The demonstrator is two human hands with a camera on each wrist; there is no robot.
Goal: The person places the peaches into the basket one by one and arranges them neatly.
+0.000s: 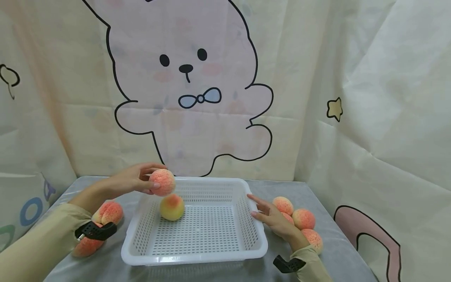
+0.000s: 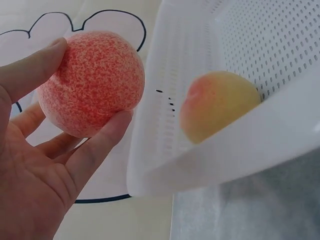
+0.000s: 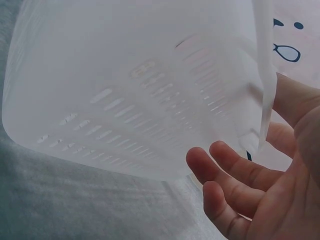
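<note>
The red peach (image 1: 163, 183) is in my left grip (image 1: 138, 179), raised near the back left corner of the white basket (image 1: 197, 260). I pinch the fruit with my thumb on its near side and my index finger reaching across its far upper side; my left forearm angles in from the lower left. From the left wrist I see what the head view hides: my palm, further fingers tucked behind the peach, and a gap between it and the basket wall.

My right grip (image 1: 272, 217) holds the basket's right rim, the forearm rising from the lower right. Overhead, I make out only two digits over that rim; the right wrist view adds three more fingers, bent outside the slotted wall.

Inside the basket, toward its left, sits a yellow peach (image 1: 172, 210) with a reddish blush. Only the head view shows the side fruit: left peaches (image 1: 110, 212) partly behind my sleeve (image 1: 53, 235), and four right peaches (image 1: 303, 219) beyond my right wrist, all on the grey bench (image 1: 338, 263). Behind hangs a backdrop (image 1: 190, 129) with a cartoon bear.
</note>
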